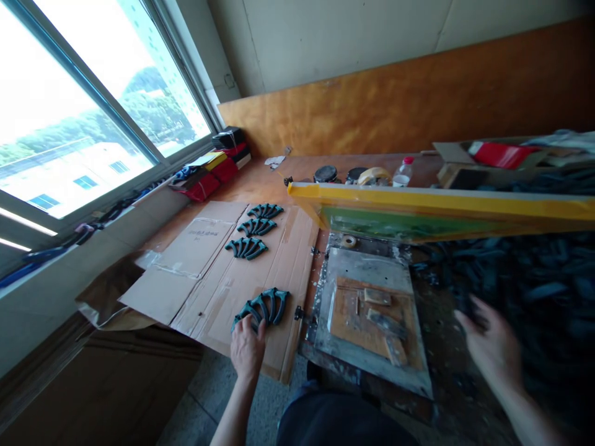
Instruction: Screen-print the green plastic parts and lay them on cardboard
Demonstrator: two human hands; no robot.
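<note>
My left hand (248,347) is at the near end of a fanned group of dark curved parts (272,305) on the flattened cardboard (274,266). Its fingers are bent over the nearest part. Farther up the cardboard lie three more fanned groups, the closest being this one (247,248). My right hand (495,344), blurred, is at the left edge of a big heap of dark parts (553,272); its fingers are closed round a dark piece. A wooden block fixture (344,310) on a grey metal plate (395,266) stands between my hands.
Above the plate, a yellow-edged frame (418,198) reaches across to the right. Behind it are a tape roll (374,176), a red-capped bottle (402,173) and an open box (453,155). Red boxes (204,184) stand by the window.
</note>
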